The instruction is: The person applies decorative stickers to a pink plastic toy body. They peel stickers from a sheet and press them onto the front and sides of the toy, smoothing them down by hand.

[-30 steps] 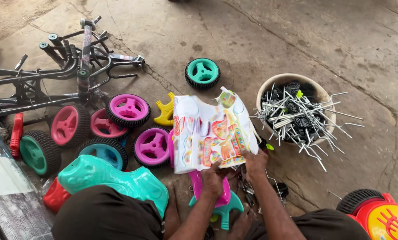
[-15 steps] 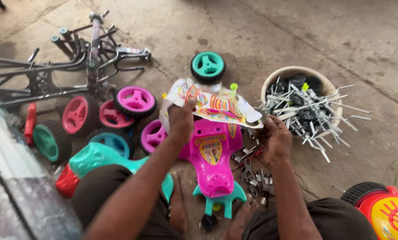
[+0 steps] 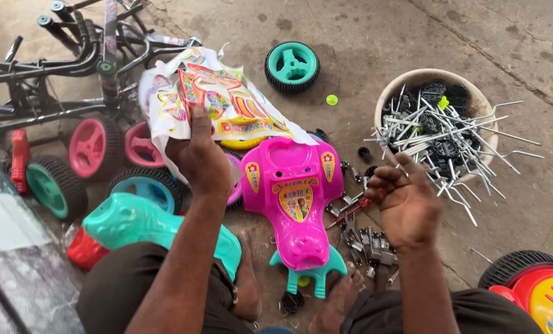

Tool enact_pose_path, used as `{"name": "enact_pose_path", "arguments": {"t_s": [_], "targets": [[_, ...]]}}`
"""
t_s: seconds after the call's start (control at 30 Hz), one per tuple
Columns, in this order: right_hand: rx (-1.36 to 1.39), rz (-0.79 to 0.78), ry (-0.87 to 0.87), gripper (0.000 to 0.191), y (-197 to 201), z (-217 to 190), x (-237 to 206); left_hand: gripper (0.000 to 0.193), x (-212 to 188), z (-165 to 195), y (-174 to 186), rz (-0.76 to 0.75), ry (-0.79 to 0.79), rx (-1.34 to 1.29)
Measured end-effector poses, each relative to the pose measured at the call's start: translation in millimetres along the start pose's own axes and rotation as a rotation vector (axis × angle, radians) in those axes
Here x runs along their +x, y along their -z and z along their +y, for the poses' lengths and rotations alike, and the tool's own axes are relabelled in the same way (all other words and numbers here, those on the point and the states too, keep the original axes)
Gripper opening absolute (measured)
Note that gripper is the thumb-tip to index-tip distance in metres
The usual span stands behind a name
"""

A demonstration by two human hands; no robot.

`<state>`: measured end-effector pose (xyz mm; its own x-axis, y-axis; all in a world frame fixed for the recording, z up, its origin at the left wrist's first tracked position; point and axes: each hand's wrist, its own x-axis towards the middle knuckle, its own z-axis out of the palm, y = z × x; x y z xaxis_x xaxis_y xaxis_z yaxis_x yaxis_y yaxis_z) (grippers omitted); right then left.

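The left hand (image 3: 199, 154) is gripping the colourful sticker sheet (image 3: 217, 105) and has swung it off to the side, so the pink toy car body (image 3: 292, 198) on the floor is now showing. The right hand (image 3: 406, 201) is pinching a small red-handled tool (image 3: 350, 211).

A crumpled white plastic wrapper (image 3: 217, 105) printed in red, yellow and blue is held above the floor; shield-shaped yellow-and-red stickers (image 3: 295, 201) are borne by a pink seat (image 3: 292, 204).
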<state>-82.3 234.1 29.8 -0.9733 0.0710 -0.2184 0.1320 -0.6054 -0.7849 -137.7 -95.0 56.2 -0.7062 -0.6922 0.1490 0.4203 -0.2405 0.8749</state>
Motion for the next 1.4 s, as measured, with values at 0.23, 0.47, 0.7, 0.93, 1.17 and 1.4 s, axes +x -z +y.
{"name": "enact_pose_path", "arguments": {"t_s": [0.23, 0.47, 0.7, 0.93, 1.17, 1.4], "targets": [[0.526, -0.088, -0.034, 0.079, 30, -3, 17, 0.028, -1, -5, -17, 0.032, 0.059, 0.082], [0.496, -0.033, -0.029, 0.079, 47, 9, 19, 0.027, 3, -13, -8, 0.037, 0.019, 0.031], [0.352, 0.014, 0.002, 0.069, 37, 12, 17, 0.027, -2, -8, -9, 0.017, 0.038, 0.093], [0.218, 0.062, 0.030, 0.049, 28, 9, 15, 0.027, -4, -23, -4, -0.033, 0.087, 0.071], [-0.300, -0.023, 0.215, 0.021, -20, 14, 8, 0.034, -26, -45, 13, -0.680, -0.620, 0.898], [-0.793, -0.208, 0.552, 0.027, -64, 21, -15, 0.029, -74, -33, -10, -0.654, 0.706, 0.028]]}}
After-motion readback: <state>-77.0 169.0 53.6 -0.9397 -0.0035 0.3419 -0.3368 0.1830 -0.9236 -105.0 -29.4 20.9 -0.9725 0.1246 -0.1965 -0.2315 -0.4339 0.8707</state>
